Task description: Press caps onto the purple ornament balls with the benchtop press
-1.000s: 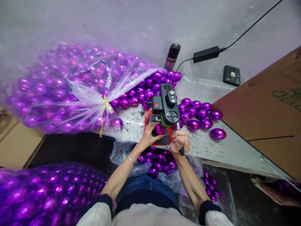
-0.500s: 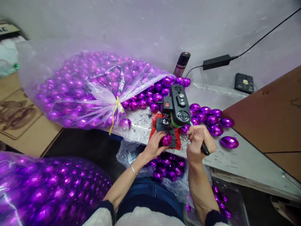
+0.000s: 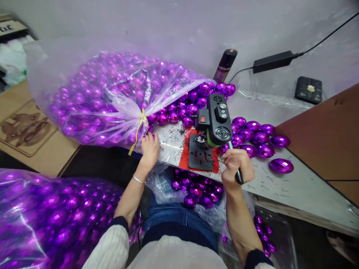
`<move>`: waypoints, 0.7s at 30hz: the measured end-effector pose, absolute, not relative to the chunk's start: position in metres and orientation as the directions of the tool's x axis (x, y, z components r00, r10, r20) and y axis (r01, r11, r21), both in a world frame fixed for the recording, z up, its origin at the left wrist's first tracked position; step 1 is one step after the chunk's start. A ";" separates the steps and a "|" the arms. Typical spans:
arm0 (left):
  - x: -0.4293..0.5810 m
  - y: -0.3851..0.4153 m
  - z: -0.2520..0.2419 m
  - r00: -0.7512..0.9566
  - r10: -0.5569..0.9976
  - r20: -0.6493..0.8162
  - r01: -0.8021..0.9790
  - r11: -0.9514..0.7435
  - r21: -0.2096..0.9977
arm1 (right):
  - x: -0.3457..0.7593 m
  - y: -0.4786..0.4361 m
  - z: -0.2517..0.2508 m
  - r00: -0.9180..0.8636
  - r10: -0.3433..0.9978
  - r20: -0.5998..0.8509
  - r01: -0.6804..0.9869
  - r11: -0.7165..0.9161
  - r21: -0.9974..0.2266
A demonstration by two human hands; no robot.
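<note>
Left hand point(image 3: 150, 149): at the table's near edge, just beside the yellow tie point(image 3: 137, 130) on the big plastic bag point(image 3: 84, 99). Fingers bent down over a purple ball point(image 3: 153, 137), mostly hidden beneath them; touching, by the look of it, but cannot tell whether the grasp is closed. Ball's long axis also hidden.

Right hand point(image 3: 238, 168): clenched round the black-ended handle point(image 3: 239, 177) of the small press point(image 3: 220, 123). Handle slants from the press's near right corner towards the person and outward.

Main relation: ball lies left of the press, well apart from its flat plate point(image 3: 200, 153), a strip of table point(image 3: 168, 140) strewn with black scraps between. From the ball, the plate is rightward and slightly nearer the body. Left hand is much the nearer to the ball; right hand sits beyond the plate, on its other side. Loose balls point(image 3: 260, 138) lie farther right, past the press.
</note>
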State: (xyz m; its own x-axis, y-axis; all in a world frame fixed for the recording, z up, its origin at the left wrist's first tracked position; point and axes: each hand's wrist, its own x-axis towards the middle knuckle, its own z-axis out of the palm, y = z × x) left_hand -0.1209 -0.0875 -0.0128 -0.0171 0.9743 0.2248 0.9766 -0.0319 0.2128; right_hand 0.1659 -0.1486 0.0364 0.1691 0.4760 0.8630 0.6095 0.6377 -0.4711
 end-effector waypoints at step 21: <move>-0.038 -0.139 -0.020 0.035 0.963 -0.266 -0.523 0.245 0.817 | 0.166 -0.147 0.038 0.126 0.434 0.892 0.623 0.665 -0.411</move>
